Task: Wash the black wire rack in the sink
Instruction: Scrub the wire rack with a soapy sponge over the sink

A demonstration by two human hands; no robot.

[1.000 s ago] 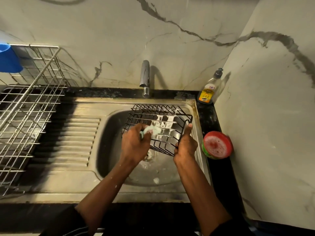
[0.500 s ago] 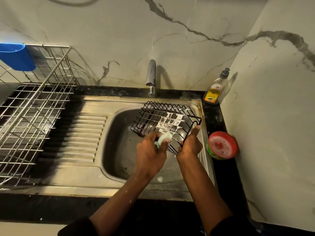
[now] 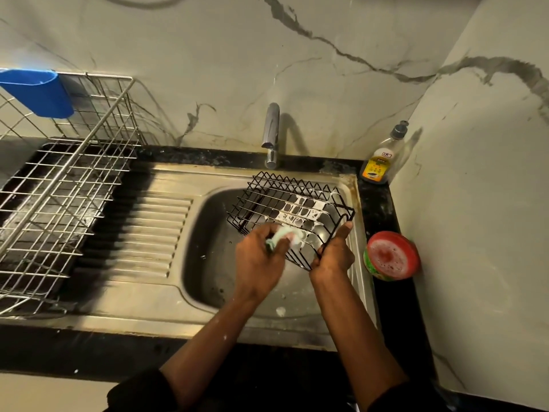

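The black wire rack (image 3: pixel 279 200) is held tilted over the steel sink (image 3: pixel 208 251), with white soap foam across its wires. My right hand (image 3: pixel 334 254) grips the rack's near right corner, thumb up along the edge wire. My left hand (image 3: pixel 261 257) holds a pale green soapy sponge (image 3: pixel 282 236) and presses it on the rack's near side.
The tap (image 3: pixel 271 135) stands behind the sink; no water is seen running. A soap bottle (image 3: pixel 381 159) is in the back right corner. A red-lidded round tub (image 3: pixel 390 257) sits right of the sink. A steel dish rack (image 3: pixel 59 197) with a blue cup (image 3: pixel 38 90) stands left of the ribbed drainboard.
The left hand with the sponge has slid to the right along the rack's near side. The right hand keeps its grip on the corner. The camera view shifted a little.
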